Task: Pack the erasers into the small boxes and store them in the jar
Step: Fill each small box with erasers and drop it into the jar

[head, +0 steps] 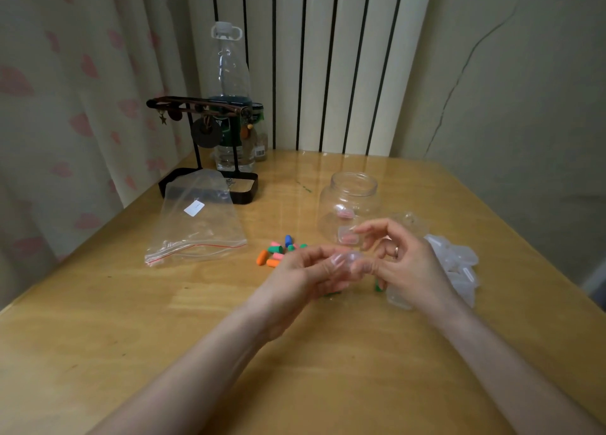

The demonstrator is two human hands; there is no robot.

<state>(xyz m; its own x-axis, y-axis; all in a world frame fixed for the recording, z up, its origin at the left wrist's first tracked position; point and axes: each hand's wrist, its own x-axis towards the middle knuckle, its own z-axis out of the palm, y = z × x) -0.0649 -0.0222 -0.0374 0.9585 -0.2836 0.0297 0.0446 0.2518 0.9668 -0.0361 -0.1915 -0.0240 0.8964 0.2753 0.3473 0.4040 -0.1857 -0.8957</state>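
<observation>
Both my hands meet above the table centre around one small clear box (351, 261). My left hand (305, 277) pinches it from the left with curled fingers; my right hand (403, 261) pinches it from the right with thumb and fingertips. Several loose erasers (278, 252), orange, green, pink and blue, lie just left of my hands. A green eraser (379, 285) peeks out under my right hand. The clear glass jar (349, 202) stands open behind my hands, with two small boxes holding pink erasers inside. A pile of empty small boxes (459, 267) lies to the right.
An empty zip bag (196, 225) lies flat on the wooden table (164, 320) at the left. Behind it stands a black jewellery stand (210, 159), a tall plastic bottle (229, 87) and a small dark-lidded jar (260, 133). Crumpled clear plastic (413, 221) sits right of the jar.
</observation>
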